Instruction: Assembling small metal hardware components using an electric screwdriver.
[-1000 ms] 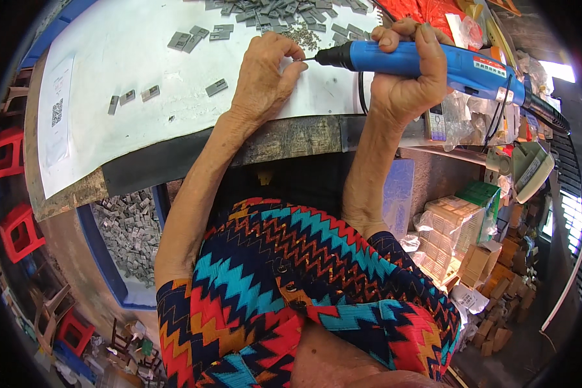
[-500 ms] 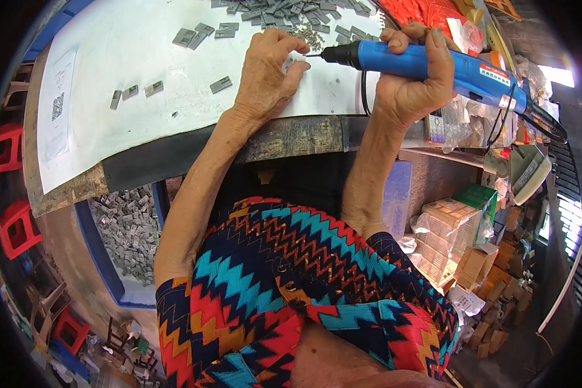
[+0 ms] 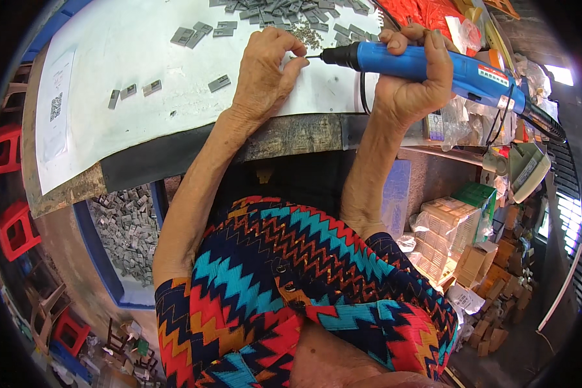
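Observation:
My right hand (image 3: 415, 74) is wrapped round a blue electric screwdriver (image 3: 456, 70) with a black nose, held nearly level over the white-covered worktable. Its thin bit (image 3: 313, 57) points left and reaches the fingertips of my left hand (image 3: 265, 74). That hand is closed in a pinch, thumb and forefinger meeting beside the bit; whatever lies between them is hidden. Just beyond the fingers is a scatter of small screws (image 3: 309, 36). A single grey rectangular piece (image 3: 219, 83) lies left of my left hand, and a short row of similar pieces (image 3: 129, 91) is farther left.
A pile of grey pieces (image 3: 284, 11) covers the table's far part. Below the table's left side, a blue-edged bin (image 3: 103, 258) holds many more. A printed sheet (image 3: 57, 110) lies at the left. Red plastic (image 3: 427, 13) and clear bags (image 3: 459, 126) crowd the right.
The thumb of my left hand has moved up toward the forefinger, closing the gap at the bit tip. The screwdriver has stayed almost still.

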The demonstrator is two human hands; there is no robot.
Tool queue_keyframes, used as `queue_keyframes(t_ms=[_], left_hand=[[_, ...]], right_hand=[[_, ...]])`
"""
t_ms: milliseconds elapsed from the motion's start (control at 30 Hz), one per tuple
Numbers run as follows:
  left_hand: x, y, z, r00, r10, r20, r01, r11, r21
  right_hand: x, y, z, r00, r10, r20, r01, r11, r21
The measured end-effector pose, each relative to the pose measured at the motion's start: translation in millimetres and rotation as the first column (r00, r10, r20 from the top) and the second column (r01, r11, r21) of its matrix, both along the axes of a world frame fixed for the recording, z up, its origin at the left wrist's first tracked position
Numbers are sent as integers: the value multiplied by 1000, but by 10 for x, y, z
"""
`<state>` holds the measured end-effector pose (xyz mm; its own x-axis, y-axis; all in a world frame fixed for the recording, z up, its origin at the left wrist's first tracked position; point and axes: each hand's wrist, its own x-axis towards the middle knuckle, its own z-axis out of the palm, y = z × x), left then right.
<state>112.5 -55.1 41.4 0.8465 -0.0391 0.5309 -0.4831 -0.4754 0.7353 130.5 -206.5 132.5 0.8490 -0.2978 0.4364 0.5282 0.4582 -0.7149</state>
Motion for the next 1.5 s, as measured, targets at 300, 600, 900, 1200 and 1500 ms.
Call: queue_keyframes(t_ms=[300, 600, 900, 1200, 1500], left_hand=[[-41, 26, 29, 971, -156, -180, 109, 962, -249], [-55, 39, 60, 951, -203, -232, 131, 948, -291], [-61, 42, 60, 952, -204, -230, 136, 950, -280], [-49, 32, 28, 964, -195, -181, 148, 959, -242], [-46, 32, 30, 970, -198, -141, 167, 964, -206]], right_hand=[[-17, -51, 32, 999, 51, 1, -51, 998, 29], [-97, 37, 94, 998, 68, 9, -68, 997, 30], [-102, 49, 90, 999, 52, 3, -52, 999, 0], [-108, 60, 88, 999, 45, 7, -45, 999, -19], [-88, -7, 93, 992, 125, 19, -124, 991, -49]])
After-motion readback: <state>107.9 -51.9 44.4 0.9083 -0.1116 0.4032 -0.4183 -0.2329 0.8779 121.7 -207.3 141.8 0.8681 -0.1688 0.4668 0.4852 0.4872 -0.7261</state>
